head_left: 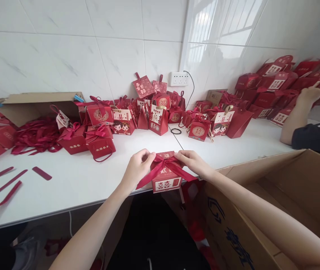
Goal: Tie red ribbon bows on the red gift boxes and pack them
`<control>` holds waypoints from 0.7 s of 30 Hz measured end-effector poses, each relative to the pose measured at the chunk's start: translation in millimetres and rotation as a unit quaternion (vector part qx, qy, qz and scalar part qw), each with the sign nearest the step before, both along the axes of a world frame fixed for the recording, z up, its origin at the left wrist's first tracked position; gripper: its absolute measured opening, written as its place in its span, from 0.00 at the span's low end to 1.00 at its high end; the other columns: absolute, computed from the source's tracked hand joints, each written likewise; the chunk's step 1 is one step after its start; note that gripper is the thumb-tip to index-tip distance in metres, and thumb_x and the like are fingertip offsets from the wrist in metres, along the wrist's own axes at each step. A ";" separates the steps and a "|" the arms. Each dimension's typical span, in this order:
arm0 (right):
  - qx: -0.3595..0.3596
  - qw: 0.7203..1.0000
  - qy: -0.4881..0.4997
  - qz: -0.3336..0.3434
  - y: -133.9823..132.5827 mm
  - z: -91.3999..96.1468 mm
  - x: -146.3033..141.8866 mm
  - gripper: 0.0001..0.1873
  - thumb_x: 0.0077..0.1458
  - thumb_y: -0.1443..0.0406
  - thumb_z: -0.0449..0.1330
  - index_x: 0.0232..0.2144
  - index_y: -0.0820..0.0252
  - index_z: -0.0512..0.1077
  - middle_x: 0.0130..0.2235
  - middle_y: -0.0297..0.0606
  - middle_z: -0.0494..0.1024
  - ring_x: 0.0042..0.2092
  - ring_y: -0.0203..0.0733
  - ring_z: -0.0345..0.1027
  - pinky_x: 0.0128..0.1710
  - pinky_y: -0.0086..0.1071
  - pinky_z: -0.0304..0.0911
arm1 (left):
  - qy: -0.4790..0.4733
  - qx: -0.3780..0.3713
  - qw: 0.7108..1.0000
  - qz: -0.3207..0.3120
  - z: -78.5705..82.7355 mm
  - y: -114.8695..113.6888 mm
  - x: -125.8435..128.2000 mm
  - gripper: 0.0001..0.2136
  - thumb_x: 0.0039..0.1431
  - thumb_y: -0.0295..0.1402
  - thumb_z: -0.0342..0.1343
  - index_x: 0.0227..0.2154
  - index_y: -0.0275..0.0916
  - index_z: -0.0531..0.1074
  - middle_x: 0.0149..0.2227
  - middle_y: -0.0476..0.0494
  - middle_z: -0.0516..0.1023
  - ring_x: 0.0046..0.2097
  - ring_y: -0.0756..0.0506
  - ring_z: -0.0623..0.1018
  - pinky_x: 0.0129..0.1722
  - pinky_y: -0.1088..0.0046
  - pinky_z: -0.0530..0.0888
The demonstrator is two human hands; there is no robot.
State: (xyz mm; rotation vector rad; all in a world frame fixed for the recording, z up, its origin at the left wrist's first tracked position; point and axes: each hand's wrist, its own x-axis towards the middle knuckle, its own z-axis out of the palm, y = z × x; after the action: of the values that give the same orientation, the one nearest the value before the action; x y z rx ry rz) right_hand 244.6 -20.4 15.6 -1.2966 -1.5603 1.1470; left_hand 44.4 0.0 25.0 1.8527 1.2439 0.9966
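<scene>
Forearms (89, 228) lead to the red gift box (166, 184) at the front of the table (72, 193), left hand (139, 167) and right hand (195, 164) each pinching one side of its ribbon bow (164, 163), which likely wants an even outward pull

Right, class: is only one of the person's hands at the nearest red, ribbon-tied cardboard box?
No: the left hand and the right hand are at opposite upper sides of that red cardboard box.
</scene>
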 end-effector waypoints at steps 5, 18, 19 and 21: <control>0.024 1.000 0.009 0.005 -9.5 -0.5 0.0 0.24 0.50 0.46 0.53 0.17 0.59 0.60 0.20 0.30 0.64 0.24 0.33 0.58 0.29 0.29 0.56 | -0.122 -0.036 0.992 0.018 -16.1 -12.2 1.3 0.15 0.56 0.41 0.50 0.19 0.39 0.58 0.19 0.55 0.60 0.22 0.53 0.62 0.23 0.77 0.61; 0.042 0.999 0.017 -0.002 -9.9 -5.5 2.7 0.24 0.52 0.46 0.52 0.19 0.59 0.60 0.21 0.31 0.66 0.25 0.34 0.60 0.30 0.30 0.59 | -0.145 0.010 0.987 -0.074 -22.3 -8.2 -12.2 0.09 0.52 0.37 0.53 0.34 0.39 0.67 0.31 0.47 0.70 0.33 0.48 0.71 0.34 0.72 0.69; 0.041 0.999 0.021 -0.002 -10.0 -5.3 2.4 0.24 0.51 0.46 0.52 0.19 0.59 0.60 0.21 0.31 0.66 0.25 0.34 0.59 0.30 0.30 0.59 | -0.135 0.018 0.988 -0.073 -21.5 -7.4 -13.2 0.08 0.52 0.36 0.54 0.33 0.39 0.67 0.32 0.47 0.70 0.33 0.48 0.70 0.35 0.72 0.69; 0.038 0.999 0.025 -0.001 -10.3 -4.7 1.8 0.24 0.51 0.46 0.53 0.19 0.59 0.60 0.21 0.31 0.65 0.25 0.34 0.59 0.30 0.30 0.58 | -0.125 0.034 0.990 -0.059 -19.7 -6.3 -12.6 0.07 0.52 0.36 0.54 0.30 0.38 0.67 0.31 0.47 0.70 0.33 0.48 0.70 0.35 0.72 0.69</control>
State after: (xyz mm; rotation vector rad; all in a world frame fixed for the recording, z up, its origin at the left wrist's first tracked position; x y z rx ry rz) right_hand 246.4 -30.7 10.9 -1.2098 -1.5503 1.0998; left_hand 31.8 -6.3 5.3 1.7664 0.9516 1.1772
